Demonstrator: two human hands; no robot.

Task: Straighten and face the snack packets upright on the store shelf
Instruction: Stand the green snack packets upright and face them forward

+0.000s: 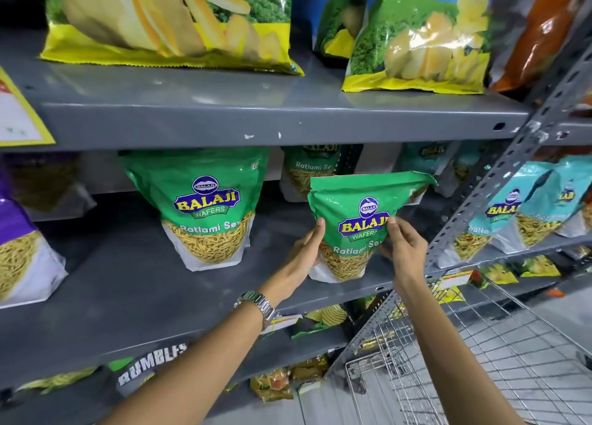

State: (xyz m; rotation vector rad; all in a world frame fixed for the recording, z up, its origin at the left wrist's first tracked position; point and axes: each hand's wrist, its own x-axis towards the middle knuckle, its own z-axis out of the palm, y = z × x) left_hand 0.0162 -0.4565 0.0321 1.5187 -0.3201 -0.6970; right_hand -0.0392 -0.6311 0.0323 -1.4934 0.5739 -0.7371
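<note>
A green Ratlami Sev packet (352, 200) stands near the front edge of the grey middle shelf (128, 283), its label facing me, leaning slightly. My left hand (304, 251) grips its left edge, thumb on the front. My right hand (405, 245) pinches its right edge at the logo. A second green Ratlami Sev packet (205, 207) stands upright to the left, facing out. A third green packet (307, 171) stands further back, partly hidden behind the held one.
Teal packets (512, 219) stand on the adjoining shelf at right, past a slotted upright post (487, 187). A purple packet (22, 248) sits at far left. Large chip bags (416, 40) fill the upper shelf. A wire shopping trolley (480, 344) is below right.
</note>
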